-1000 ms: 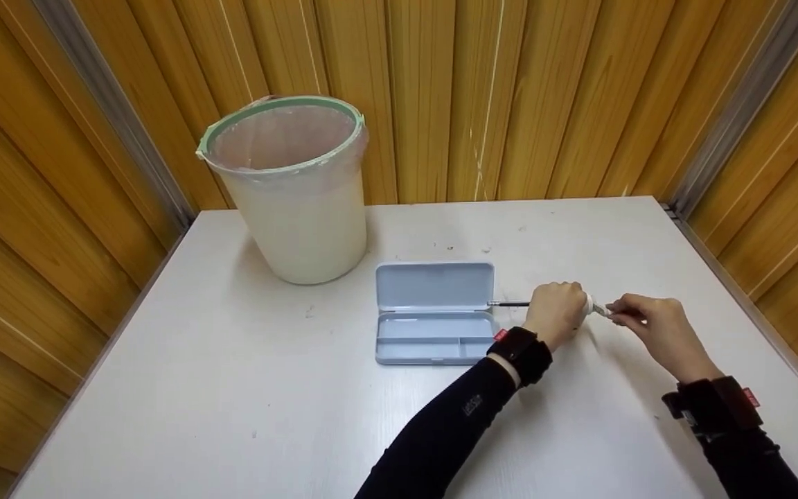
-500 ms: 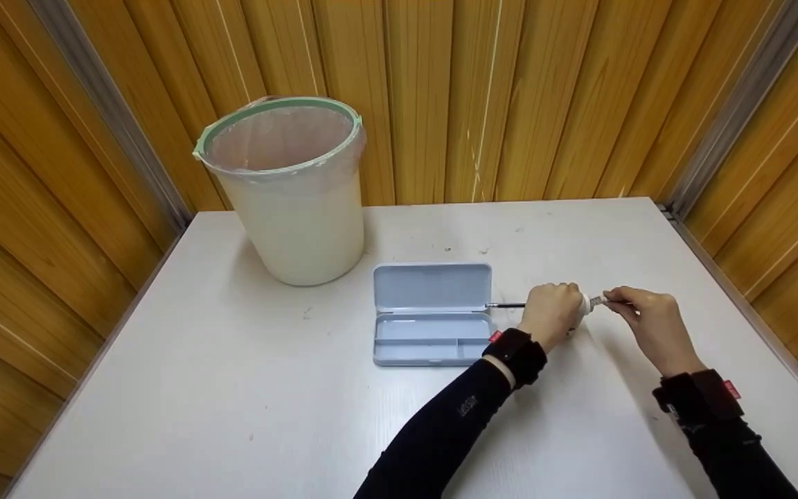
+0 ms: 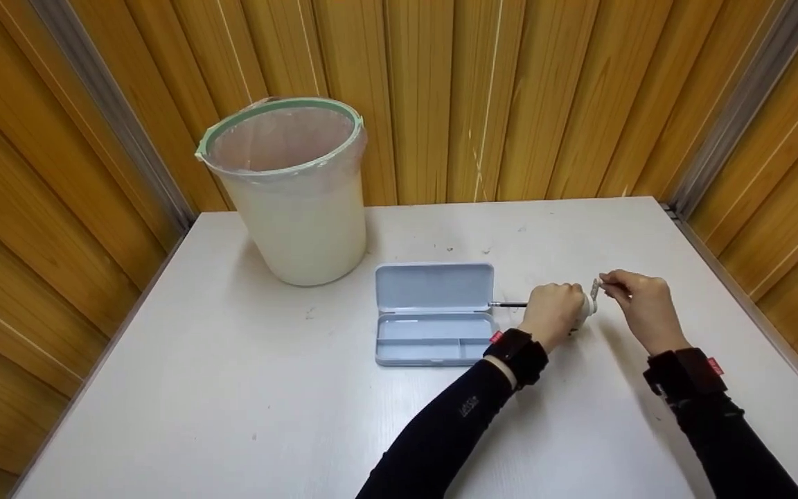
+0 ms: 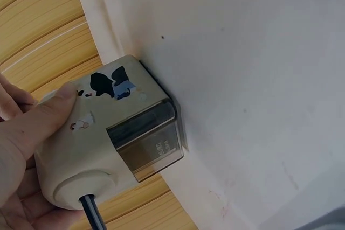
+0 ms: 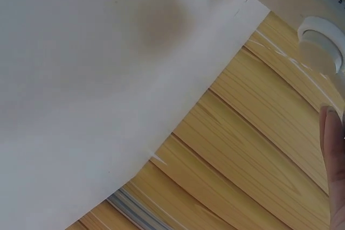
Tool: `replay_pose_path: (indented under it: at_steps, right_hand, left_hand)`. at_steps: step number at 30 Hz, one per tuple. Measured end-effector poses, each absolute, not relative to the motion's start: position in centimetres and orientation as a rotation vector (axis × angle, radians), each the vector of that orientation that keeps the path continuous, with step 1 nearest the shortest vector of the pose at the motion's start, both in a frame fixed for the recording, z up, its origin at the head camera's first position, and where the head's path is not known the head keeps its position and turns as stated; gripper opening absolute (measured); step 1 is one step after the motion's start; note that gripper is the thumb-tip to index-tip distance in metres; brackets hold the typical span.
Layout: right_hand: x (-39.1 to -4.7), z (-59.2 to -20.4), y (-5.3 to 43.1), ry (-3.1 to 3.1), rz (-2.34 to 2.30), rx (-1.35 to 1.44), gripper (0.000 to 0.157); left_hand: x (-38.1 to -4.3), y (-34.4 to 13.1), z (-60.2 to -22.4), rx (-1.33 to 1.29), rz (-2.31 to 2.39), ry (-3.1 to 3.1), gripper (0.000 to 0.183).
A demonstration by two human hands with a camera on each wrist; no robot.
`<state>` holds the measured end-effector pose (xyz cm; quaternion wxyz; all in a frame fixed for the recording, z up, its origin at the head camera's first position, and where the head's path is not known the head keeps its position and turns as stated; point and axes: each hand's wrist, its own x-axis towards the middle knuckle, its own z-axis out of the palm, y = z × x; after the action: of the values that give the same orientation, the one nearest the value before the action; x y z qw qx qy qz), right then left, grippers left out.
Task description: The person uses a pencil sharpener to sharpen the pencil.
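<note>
A cream hand-crank pencil sharpener [image 4: 94, 146] with dark stickers and a clear shavings drawer [image 4: 153, 146] stands on the table's right half. My left hand [image 3: 553, 312] grips its body from above, with the thumb on its side in the left wrist view. A dark pencil [image 3: 510, 304] sticks out of its left end. On the other end, the fingers of my right hand [image 3: 648, 312] pinch the knob of the crank handle [image 3: 594, 288], which points upward. The right wrist view catches only the crank hub [image 5: 321, 52] and part of that hand.
A light blue pencil case [image 3: 433, 286] lies with its lid up, left of the sharpener, close to my left wrist. A tall cream bin [image 3: 302, 229] with a green rim and a plastic liner stands at the back left. Wood-look panels [image 3: 420, 104] wall the white table [image 3: 233, 388].
My right hand has swung the crank handle up from pointing right and low, moving slightly up and left. The left hand and the pencil sharpener have stayed about where they were.
</note>
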<state>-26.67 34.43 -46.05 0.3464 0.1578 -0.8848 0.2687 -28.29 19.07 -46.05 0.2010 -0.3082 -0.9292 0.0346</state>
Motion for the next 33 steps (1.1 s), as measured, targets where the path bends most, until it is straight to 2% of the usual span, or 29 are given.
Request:
replay_pose_path:
  at_steps: [33]
  right_hand:
    - [-29.6, -47.1, 34.7, -2.477, 0.722, 0.402, 0.005]
  left_hand:
    - [-28.5, 19.0, -46.2, -0.863, 0.082, -2.565, 0.012]
